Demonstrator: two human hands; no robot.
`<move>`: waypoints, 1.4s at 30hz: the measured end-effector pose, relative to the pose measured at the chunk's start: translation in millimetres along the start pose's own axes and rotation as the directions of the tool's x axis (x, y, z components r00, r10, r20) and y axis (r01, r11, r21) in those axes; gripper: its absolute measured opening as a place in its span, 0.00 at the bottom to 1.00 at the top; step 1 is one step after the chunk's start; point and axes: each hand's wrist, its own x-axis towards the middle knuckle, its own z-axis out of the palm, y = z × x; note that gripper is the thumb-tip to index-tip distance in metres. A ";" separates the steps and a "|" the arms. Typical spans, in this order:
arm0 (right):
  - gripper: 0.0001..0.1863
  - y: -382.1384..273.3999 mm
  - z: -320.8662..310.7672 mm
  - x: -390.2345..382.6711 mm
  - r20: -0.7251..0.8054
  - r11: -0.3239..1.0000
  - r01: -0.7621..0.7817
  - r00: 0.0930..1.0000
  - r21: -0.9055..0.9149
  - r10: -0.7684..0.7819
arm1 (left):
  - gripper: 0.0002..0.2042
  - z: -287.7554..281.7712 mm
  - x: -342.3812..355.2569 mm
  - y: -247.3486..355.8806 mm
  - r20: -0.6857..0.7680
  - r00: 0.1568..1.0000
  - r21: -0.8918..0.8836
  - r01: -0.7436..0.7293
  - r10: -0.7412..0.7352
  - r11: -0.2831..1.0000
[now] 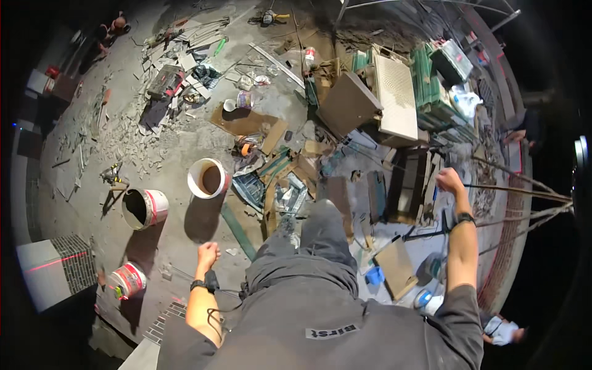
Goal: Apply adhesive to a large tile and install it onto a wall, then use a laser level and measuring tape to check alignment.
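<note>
grey concrete floor, loose debris ungathered; green boxes stacked. site looks part-ordered, sorting of scraps not yet done. left hand curled in fist, nothing seen in it; white bucket with brown contents on floor ahead of it. right hand clenched; dark carton shows beside it, depth unclear. blue sliver near knuckles, perhaps gripped, cannot tell. second bucket shadowed inside; rim black, person at lower right cut off.
</note>
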 end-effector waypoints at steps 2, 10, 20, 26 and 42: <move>0.21 10.9 -15.0 109.2 0.004 0.909 -0.236 0.968 0.344 0.250 | 0.12 12.5 -7.0 -7.8 -0.034 0.997 -0.024 0.061 -0.062 0.998; 0.15 -7.2 -86.3 500.3 -0.056 0.984 0.070 0.996 0.165 -0.062 | 0.09 118.4 -110.6 7.0 -0.240 0.874 -0.276 0.356 -0.423 0.893; 0.13 62.5 -182.4 799.6 -0.040 0.810 0.563 0.817 -0.162 -0.575 | 0.08 188.9 -163.2 164.5 -0.221 0.832 -0.180 0.478 -0.509 0.860; 0.10 111.4 -249.8 851.8 -0.012 0.865 0.459 0.882 -0.204 -0.472 | 0.13 213.6 -142.0 214.0 -0.257 0.843 -0.109 0.460 -0.472 0.881; 0.27 -29.6 128.3 592.5 -0.144 0.955 0.032 0.989 0.295 0.012 | 0.15 281.3 -170.1 241.3 -0.205 0.784 -0.101 0.579 -0.586 0.809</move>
